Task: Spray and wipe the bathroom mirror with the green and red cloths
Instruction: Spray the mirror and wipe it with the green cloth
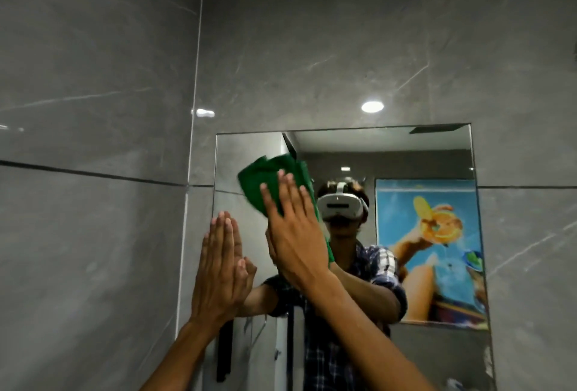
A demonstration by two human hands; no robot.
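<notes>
Head view, nearest first: two bare forearms rise from the bottom edge toward a wall mirror (437, 156). The right hand (293, 234) is spread flat, fingers straight and slightly fanned, palm pressed forward onto a green cloth (268, 181) that it pins against the glass in the mirror's upper left part. It does not grip the cloth; the fingers lie on top of it, and the crumpled fabric sticks out above and to the left of the fingertips. The right forearm slants up from the lower right, crossing the frame diagonally.

The left hand (218, 269) is also fully open, fingers together and pointing up, palm flat near the mirror's left edge, meeting its own reflection there. It holds nothing. Its forearm comes up from the lower middle of the frame.

Behind the hands, the mirror shows the person's reflection in a checked shirt and a white headset, and a bright blue poster (431, 250) on the wall behind. Grey veined tiles (93, 78) surround the mirror. No red cloth is visible.
</notes>
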